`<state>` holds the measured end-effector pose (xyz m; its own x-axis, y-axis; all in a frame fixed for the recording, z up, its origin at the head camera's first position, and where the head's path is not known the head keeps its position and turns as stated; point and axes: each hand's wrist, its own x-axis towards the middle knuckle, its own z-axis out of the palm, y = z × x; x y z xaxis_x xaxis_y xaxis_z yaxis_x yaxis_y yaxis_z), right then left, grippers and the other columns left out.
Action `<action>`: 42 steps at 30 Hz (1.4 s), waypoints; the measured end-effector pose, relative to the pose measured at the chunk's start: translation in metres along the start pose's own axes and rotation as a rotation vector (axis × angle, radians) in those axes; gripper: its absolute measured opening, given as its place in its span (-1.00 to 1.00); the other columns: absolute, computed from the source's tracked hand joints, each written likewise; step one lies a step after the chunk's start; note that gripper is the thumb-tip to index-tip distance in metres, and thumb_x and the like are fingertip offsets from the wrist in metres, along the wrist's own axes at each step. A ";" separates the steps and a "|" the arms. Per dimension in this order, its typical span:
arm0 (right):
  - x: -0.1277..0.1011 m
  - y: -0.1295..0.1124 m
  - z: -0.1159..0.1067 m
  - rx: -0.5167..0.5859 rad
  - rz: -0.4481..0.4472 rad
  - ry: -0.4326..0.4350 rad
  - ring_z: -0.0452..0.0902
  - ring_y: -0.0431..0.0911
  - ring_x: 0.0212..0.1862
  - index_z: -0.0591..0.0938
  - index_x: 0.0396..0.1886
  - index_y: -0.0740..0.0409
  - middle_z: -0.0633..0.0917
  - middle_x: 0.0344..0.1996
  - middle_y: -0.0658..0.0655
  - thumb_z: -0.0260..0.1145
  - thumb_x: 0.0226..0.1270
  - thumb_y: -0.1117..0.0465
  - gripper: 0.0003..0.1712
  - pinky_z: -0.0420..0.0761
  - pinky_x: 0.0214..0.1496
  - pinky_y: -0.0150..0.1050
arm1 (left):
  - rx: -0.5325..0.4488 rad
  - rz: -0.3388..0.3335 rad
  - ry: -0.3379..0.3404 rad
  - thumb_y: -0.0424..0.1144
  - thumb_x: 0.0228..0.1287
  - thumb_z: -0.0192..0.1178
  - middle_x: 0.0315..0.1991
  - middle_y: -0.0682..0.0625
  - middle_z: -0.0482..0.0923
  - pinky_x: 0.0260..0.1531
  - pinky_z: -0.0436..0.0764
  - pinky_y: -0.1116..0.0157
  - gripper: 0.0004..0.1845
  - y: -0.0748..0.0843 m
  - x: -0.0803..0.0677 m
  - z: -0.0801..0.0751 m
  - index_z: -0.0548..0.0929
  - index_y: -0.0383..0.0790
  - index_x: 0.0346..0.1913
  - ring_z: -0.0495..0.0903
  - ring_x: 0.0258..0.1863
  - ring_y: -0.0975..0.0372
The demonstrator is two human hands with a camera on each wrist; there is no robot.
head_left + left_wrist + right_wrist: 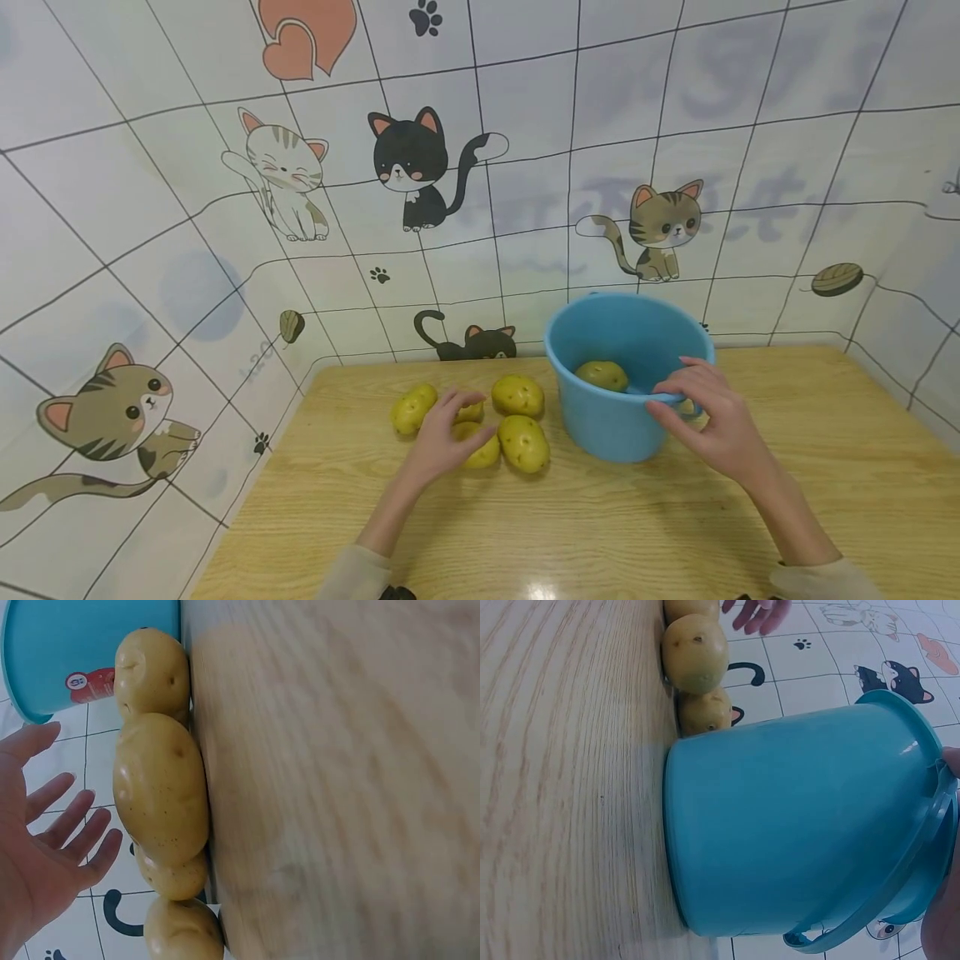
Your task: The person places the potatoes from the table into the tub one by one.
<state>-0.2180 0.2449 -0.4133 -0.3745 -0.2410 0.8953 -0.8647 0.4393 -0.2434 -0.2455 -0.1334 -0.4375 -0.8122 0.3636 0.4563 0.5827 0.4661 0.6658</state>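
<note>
A blue bucket [611, 425] stands upright on the table with one potato [602, 375] inside it. My right hand [716, 417] grips the bucket's rim at the right, fingers over the edge and thumb outside. Several yellow potatoes lie to the left of the bucket, among them one at the far left [414, 409], one at the back right [517, 395] and one at the front right [524, 444]. Above the middle potatoes hovers my left hand [446, 437], partly hiding them. Its fingers are spread and apart from the potatoes in the left wrist view, holding nothing.
The wooden table [600, 533] meets a tiled wall [525, 208] with cat drawings at the back and another wall at the left. A handle [885, 900] hangs along the bucket's outer side. A red label [91, 685] shows on the bucket.
</note>
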 end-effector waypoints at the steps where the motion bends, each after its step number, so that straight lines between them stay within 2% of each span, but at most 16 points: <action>1: 0.000 0.000 0.000 0.001 0.001 -0.001 0.51 -0.18 -0.19 0.70 -0.33 0.17 0.67 -0.41 0.00 0.25 0.47 -0.18 -0.51 0.25 0.46 -0.13 | 0.000 -0.006 -0.008 -0.23 0.21 0.43 0.10 -0.17 0.58 0.14 0.54 -0.12 -0.52 -0.001 -0.001 -0.001 0.60 -0.35 0.15 0.57 0.11 -0.09; 4: 0.000 0.000 0.000 0.003 0.001 -0.002 0.51 -0.17 -0.18 0.70 -0.33 0.17 0.67 -0.41 0.01 0.25 0.47 -0.17 -0.51 0.24 0.46 -0.13 | 0.008 -0.025 -0.037 -0.22 0.21 0.44 0.10 -0.17 0.57 0.17 0.53 -0.11 -0.50 -0.005 -0.005 -0.003 0.60 -0.37 0.16 0.56 0.12 -0.12; 11: 0.001 -0.001 0.000 0.003 -0.007 -0.001 0.51 -0.17 -0.17 0.70 -0.33 0.19 0.67 -0.41 0.01 0.25 0.47 -0.17 -0.50 0.24 0.46 -0.12 | 0.080 -0.051 -0.110 -0.18 0.17 0.46 0.13 -0.17 0.57 0.29 0.43 -0.07 -0.45 -0.013 -0.012 -0.006 0.60 -0.35 0.18 0.52 0.20 -0.03; 22: 0.003 -0.002 0.000 0.003 -0.016 0.008 0.50 -0.16 -0.20 0.69 -0.35 0.20 0.66 -0.43 0.02 0.25 0.48 -0.16 -0.50 0.25 0.46 -0.12 | 0.141 -0.108 -0.208 -0.25 0.10 0.48 0.24 -0.27 0.48 0.31 0.30 -0.23 -0.44 -0.015 -0.016 -0.013 0.63 -0.33 0.19 0.39 0.28 -0.18; 34: 0.003 -0.003 0.000 -0.006 -0.015 0.014 0.50 -0.16 -0.20 0.69 -0.36 0.20 0.66 -0.43 0.02 0.25 0.47 -0.17 -0.50 0.26 0.45 -0.13 | 0.158 -0.122 -0.260 -0.43 -0.05 0.54 0.22 -0.20 0.47 0.29 0.38 -0.16 -0.34 -0.016 -0.016 -0.017 0.59 -0.31 0.22 0.42 0.25 -0.12; 42: 0.002 -0.002 0.001 -0.010 -0.012 0.012 0.51 -0.16 -0.19 0.70 -0.35 0.18 0.67 -0.43 0.01 0.25 0.47 -0.17 -0.50 0.26 0.45 -0.12 | 0.158 -0.129 -0.289 -0.39 0.00 0.55 0.22 -0.12 0.56 0.20 0.51 -0.07 -0.33 -0.016 -0.016 -0.021 0.58 -0.31 0.24 0.47 0.25 -0.04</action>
<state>-0.2175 0.2432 -0.4114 -0.3605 -0.2360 0.9024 -0.8656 0.4451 -0.2294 -0.2420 -0.1638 -0.4430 -0.8507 0.4962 0.1737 0.4917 0.6341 0.5968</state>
